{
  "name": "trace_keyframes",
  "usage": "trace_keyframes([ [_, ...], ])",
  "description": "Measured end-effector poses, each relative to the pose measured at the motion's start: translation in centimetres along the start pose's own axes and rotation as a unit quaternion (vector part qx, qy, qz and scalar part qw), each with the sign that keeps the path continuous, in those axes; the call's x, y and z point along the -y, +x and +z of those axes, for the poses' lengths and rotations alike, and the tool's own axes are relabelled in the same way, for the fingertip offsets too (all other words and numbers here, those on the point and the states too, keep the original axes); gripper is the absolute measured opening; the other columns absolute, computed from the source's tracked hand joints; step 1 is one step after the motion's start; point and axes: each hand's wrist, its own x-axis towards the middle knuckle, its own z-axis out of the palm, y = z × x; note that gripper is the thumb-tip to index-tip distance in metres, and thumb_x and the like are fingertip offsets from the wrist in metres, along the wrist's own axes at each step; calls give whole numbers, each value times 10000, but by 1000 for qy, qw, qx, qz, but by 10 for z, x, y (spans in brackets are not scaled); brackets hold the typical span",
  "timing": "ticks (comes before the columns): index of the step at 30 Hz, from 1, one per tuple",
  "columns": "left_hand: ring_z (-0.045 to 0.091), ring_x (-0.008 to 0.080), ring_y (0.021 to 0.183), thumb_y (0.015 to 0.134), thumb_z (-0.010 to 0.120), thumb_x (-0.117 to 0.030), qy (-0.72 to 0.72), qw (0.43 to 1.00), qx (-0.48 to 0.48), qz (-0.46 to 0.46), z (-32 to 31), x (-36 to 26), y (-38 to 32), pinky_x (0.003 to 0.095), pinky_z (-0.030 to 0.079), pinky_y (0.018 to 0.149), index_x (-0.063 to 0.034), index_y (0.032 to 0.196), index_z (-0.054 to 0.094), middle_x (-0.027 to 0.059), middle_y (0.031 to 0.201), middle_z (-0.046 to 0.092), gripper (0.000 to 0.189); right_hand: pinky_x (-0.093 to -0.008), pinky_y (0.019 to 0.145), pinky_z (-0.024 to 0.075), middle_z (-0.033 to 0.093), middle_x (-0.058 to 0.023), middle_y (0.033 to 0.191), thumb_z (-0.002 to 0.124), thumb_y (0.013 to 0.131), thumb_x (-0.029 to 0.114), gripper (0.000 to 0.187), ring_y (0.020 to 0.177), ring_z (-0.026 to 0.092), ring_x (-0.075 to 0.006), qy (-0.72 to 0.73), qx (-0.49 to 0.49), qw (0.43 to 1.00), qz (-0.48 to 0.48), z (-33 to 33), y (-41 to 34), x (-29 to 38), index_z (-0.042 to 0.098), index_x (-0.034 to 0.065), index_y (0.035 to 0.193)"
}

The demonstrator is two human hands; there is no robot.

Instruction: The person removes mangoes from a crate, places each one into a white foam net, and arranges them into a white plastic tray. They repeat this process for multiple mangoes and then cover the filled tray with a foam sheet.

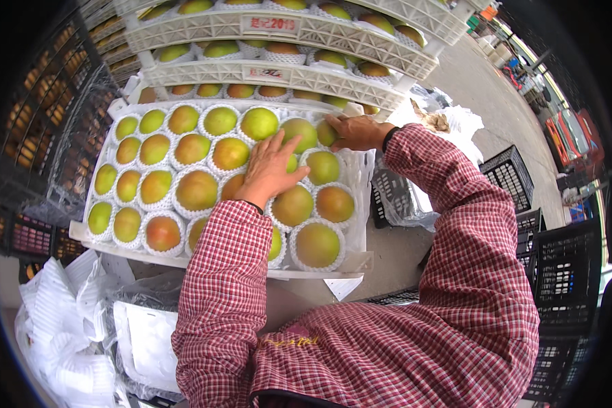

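Note:
A white plastic tray (148,258) in front of me holds rows of round green-and-orange fruits (196,190), most in white foam net sleeves (165,252). My left hand (271,166) lies palm down over fruits right of the middle, fingers spread, partly hiding those beneath. At the back right corner of the tray, my right hand (359,132) has thumb and fingers around the side of a green corner fruit (327,133). Between the hands sits a larger green fruit (300,134), its sleeve not clearly visible.
Stacked white crates (280,76) of similar fruit rise behind the tray. Black crates (566,278) stand at the right, and dark crates (46,97) of fruit at the left. White foam sleeves (64,326) pile up at the lower left. Plastic wrapping (459,127) lies beyond my right arm.

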Motion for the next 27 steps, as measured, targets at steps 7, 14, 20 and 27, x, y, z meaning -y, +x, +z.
trace_keyframes([
  [7, 279, 364, 1478, 868, 716, -156, -41, 974, -218, 54, 0, -47, -245, 550, 258, 1198, -191, 1483, 452, 162, 1557, 354, 670, -457, 829, 519, 622, -99, 1293, 693, 853, 490, 816, 984, 691, -309, -104, -118, 987, -27, 14, -14, 5, 357, 155, 1517],
  [14, 366, 357, 1418, 868, 675, -20, 0, 840, -456, -292, -9, -77, -464, 470, 374, 1130, -132, 1395, 546, 134, 1491, 413, 554, -451, 821, 538, 716, -154, 1064, 781, 777, 435, 478, 1000, 685, -338, -329, -52, 943, -25, -75, 38, 88, 702, 59, 1062],
  [20, 591, 329, 1022, 816, 684, -30, 135, 365, -711, -585, 37, -150, -674, 402, 508, 868, -73, 1169, 611, 135, 1139, 584, 364, -419, 842, 531, 640, -187, 1289, 604, 993, 271, 448, 1079, 650, -378, -37, -270, 847, -457, -100, 36, 363, 545, 51, 1378],
  [27, 453, 417, 1348, 814, 766, -467, -148, -424, -426, -786, 257, -354, -779, 505, 432, 1079, -90, 1510, 331, 265, 1467, 429, 904, -317, 661, 521, 676, -183, 1220, 682, 934, 227, 484, 674, 639, -197, -58, -152, 743, -650, -54, -83, 603, 564, 58, 1372],
])
